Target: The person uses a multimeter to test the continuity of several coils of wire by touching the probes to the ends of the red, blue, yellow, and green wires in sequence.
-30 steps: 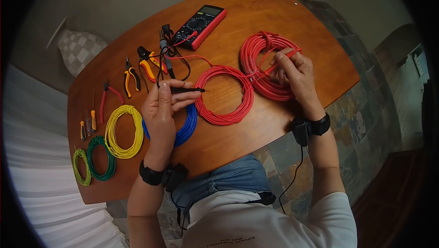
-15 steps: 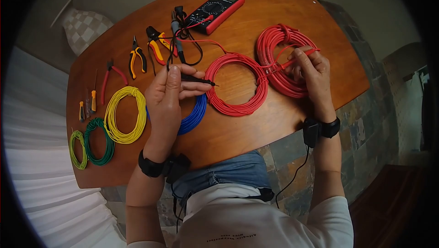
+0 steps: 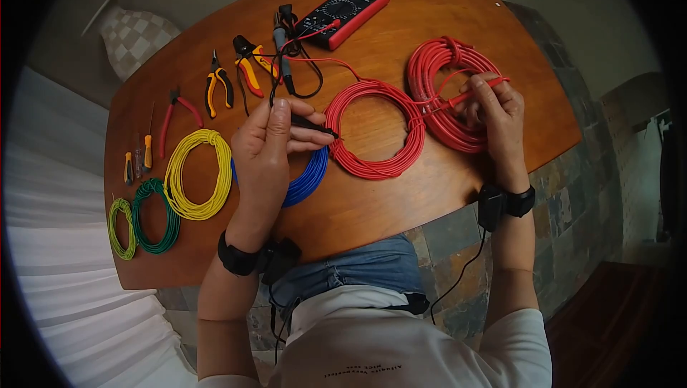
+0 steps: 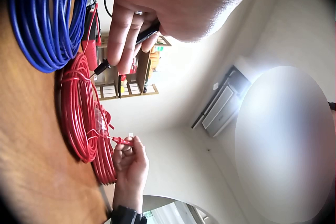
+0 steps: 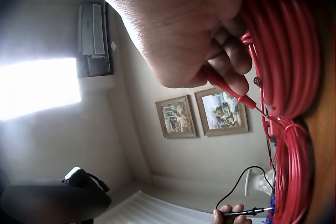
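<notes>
My left hand (image 3: 268, 152) pinches a black probe (image 3: 312, 126) between thumb and fingers, its tip near the left edge of the thinner red coil (image 3: 343, 162). My right hand (image 3: 501, 119) grips a red probe (image 3: 458, 99) above the thicker red coil (image 3: 422, 73). In the right wrist view the red probe (image 5: 245, 99) points its metal tip at the place where the two red coils meet; whether it touches wire I cannot tell. A red lead and a black lead run towards the multimeter (image 3: 351, 10). The blue coil (image 3: 309, 179) lies partly hidden under my left hand.
On the wooden table (image 3: 358, 212), left of my hands, lie a yellow coil (image 3: 176, 173), a dark green coil (image 3: 141, 230), a light green coil (image 3: 115, 234), red-handled cutters (image 3: 166, 127), pliers (image 3: 210, 94), a wire stripper (image 3: 245, 69), small screwdrivers (image 3: 148, 152) and a grey-handled tool (image 3: 278, 36).
The head view has shifted, so the table items appear further right and higher. Both hands keep their probes; the black probe's tip has come close to the thinner red coil's edge.
</notes>
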A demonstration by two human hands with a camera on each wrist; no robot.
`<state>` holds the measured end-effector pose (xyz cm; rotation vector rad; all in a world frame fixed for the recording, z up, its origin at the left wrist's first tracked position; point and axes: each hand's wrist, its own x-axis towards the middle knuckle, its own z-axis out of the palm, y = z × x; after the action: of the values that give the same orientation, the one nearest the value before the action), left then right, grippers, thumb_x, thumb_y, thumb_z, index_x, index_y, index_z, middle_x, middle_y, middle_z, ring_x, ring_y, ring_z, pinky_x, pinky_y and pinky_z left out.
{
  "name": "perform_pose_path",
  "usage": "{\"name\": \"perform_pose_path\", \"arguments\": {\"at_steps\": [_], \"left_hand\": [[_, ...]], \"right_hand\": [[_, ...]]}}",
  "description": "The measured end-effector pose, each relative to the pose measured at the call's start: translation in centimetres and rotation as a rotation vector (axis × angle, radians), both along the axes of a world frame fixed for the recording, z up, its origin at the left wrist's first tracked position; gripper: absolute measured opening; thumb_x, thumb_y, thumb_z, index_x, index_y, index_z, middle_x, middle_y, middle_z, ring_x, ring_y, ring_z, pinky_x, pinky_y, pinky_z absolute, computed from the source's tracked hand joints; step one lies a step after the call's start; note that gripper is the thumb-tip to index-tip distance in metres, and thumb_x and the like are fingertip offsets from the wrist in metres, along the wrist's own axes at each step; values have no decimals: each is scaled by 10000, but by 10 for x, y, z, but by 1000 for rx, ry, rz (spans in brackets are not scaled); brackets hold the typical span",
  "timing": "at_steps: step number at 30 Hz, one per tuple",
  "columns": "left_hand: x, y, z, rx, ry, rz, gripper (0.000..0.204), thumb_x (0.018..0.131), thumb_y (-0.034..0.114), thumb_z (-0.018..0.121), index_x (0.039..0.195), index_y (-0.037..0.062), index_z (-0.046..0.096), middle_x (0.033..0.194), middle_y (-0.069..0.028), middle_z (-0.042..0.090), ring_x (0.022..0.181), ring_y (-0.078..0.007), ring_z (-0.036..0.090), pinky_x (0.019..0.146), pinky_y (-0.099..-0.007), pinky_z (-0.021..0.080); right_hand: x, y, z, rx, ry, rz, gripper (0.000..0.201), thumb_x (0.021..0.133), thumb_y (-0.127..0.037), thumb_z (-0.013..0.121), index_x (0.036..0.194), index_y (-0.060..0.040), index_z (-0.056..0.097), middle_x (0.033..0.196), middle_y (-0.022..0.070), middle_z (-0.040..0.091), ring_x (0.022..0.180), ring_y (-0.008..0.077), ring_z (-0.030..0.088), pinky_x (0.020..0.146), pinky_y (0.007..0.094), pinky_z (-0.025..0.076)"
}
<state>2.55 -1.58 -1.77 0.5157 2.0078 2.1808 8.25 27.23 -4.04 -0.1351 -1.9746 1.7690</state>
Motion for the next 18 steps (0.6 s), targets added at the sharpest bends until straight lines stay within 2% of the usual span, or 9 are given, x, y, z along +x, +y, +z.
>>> {"name": "perform_pose_path", "arguments": {"at_steps": [3, 6, 9, 12, 18], "left_hand": [[1, 0, -1, 16, 5, -3, 331, 1007, 244, 371, 966, -33, 548, 871, -146, 643, 719, -187, 673, 630, -245, 549], [0, 1, -2, -1, -8, -15, 326, 1007, 239, 372, 968, -33, 548, 866, -143, 645, 718, -186, 675, 628, -243, 549], [0, 1, -3, -11, -24, -26, 324, 1007, 235, 372, 968, -34, 548, 861, -140, 647, 715, -185, 676, 625, -240, 549], [0, 1, -4, -2, -25, -18, 323, 1007, 231, 371, 966, -35, 547, 861, -140, 646, 714, -187, 676, 623, -240, 551], [-1, 1, -5, 10, -33, -15, 322, 1007, 227, 370, 963, -38, 546, 864, -144, 645, 712, -190, 676, 622, -241, 554]], "right_hand": [[1, 1, 0, -6, 3, 0, 197, 943, -152, 509, 861, 0, 606, 646, 70, 617, 464, 58, 485, 441, 181, 330], [2, 5, -1, -13, -13, 44, 181, 938, -157, 527, 873, -9, 608, 782, 51, 639, 577, 83, 595, 455, 182, 390], [2, 7, -2, -8, -17, 48, 187, 937, -160, 529, 861, -9, 610, 781, 49, 639, 572, 85, 597, 454, 183, 389], [1, 1, -1, 0, 10, -17, 193, 940, -150, 511, 866, 0, 607, 614, 63, 604, 460, 62, 496, 436, 185, 328], [1, 1, 0, -8, 1, -23, 205, 942, -165, 509, 867, -1, 606, 611, 68, 607, 458, 61, 489, 433, 186, 321]]}}
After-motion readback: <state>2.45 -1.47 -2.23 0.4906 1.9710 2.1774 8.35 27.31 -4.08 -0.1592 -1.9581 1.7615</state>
